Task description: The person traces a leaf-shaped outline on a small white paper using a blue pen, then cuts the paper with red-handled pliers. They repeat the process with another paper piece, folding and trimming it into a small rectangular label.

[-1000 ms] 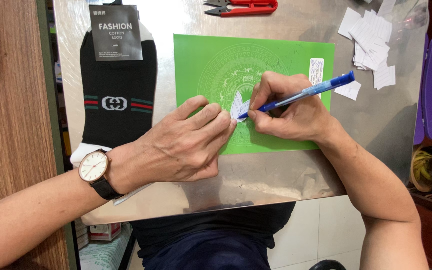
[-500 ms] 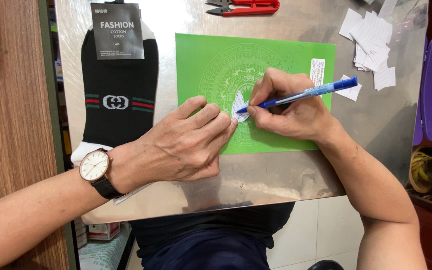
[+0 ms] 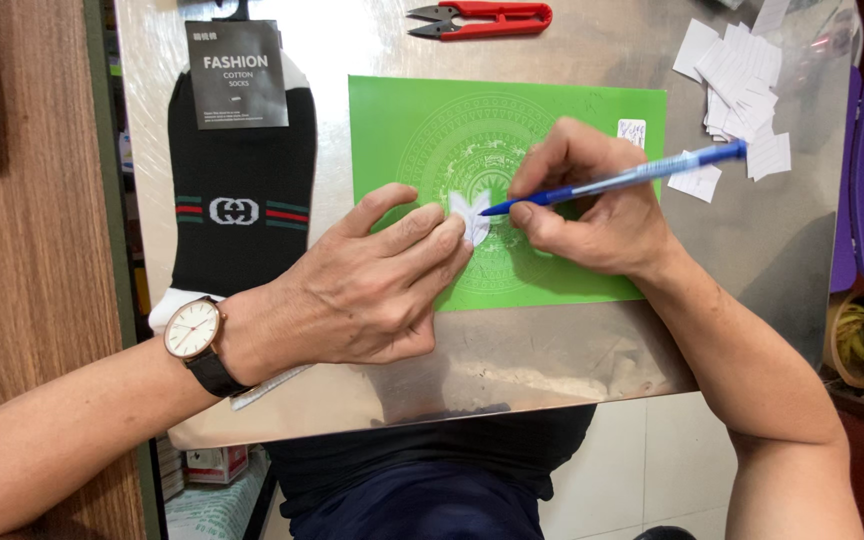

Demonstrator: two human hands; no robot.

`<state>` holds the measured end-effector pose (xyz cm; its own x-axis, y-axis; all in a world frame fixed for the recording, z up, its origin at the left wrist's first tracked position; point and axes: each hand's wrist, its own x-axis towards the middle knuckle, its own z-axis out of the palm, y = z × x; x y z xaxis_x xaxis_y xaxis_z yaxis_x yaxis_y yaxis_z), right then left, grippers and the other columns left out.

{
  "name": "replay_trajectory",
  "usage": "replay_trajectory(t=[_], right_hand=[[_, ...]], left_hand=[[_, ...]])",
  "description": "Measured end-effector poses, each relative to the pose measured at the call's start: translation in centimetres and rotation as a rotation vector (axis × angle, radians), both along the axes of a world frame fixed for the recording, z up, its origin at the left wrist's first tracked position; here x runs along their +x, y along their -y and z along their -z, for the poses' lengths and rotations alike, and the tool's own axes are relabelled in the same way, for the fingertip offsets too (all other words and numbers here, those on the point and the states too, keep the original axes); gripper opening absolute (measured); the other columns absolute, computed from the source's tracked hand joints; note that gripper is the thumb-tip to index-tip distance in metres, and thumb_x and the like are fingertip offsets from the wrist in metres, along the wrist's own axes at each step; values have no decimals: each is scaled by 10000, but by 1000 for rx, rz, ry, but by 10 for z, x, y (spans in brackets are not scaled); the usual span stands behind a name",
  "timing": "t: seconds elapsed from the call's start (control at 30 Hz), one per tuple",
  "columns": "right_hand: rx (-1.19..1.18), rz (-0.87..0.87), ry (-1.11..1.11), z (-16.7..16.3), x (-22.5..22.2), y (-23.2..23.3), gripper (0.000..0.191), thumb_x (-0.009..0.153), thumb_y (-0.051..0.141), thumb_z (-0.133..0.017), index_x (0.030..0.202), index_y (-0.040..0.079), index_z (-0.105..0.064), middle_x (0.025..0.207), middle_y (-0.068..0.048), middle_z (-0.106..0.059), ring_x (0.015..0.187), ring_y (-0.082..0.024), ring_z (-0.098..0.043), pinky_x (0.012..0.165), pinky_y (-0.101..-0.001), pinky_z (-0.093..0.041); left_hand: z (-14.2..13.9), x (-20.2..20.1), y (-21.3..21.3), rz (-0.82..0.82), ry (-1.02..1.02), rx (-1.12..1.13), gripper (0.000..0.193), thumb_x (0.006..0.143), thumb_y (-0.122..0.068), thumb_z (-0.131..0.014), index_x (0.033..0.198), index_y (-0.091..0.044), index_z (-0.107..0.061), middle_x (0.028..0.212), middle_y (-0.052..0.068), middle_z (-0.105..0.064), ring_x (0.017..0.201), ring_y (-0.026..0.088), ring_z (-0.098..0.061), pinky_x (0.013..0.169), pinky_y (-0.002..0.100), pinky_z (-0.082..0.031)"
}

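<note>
head view: your left hand (image 3: 372, 285) lies flat on the bench (image 3: 572, 350), its fingertips (image 3: 447, 235) pressing down a small white paper slip (image 3: 470, 212) on the green cutting mat (image 3: 512, 190). nothing is gripped there, it only pins. your right hand (image 3: 592, 205) is closed around a blue pen (image 3: 617, 180), with the tip touching the slip's right edge.

the slip is small and held on one side only. if you push the pen toward your left fingers, the free edge may buckle or skid on the smooth mat, and the stroke smears. ease the pressing fingers and the paper can turn under the tip. the tip works just beside your left fingertips, so a slip of the pen would mark them, or run off the paper onto the mat.

a pair of red thread snips (image 3: 482, 17) lies at the far edge, well apart. a loose pile of white slips (image 3: 742, 70) sits near your right, just past the pen's tail; a wide swing of the pen could scatter them. the packaged black socks (image 3: 242, 190) lie left of the mat, and your left wrist with its watch (image 3: 192, 330) rests just beside their lower end and could drag them.
</note>
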<state>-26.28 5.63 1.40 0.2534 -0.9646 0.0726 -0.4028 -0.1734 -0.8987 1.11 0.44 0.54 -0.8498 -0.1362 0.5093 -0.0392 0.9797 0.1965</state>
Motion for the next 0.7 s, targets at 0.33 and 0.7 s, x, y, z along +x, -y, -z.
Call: replay_trajectory(t=[0.33, 0.7], right_hand=[[-109, -133, -104, -4, 10, -3, 194, 842, 14, -779, 840, 14, -584, 823, -99, -729, 651, -92, -674, 541, -223, -508], [-108, -159, -106, -7, 12, 0, 192, 843, 17, -787, 842, 9, -595, 833, -105, -729, 691, -129, -700, 583, -241, -531]], left_hand=[[1, 4, -1, 23, -16, 12, 498, 781, -223, -695, 1104, 157, -697, 1021, 159, -619, 1016, 291, -593, 1011, 441, -466], [-1, 3, 1, 46, -37, 53, 419, 749, -178, -700, 998, 158, -719, 980, 164, -604, 950, 280, -601, 915, 417, -508]])
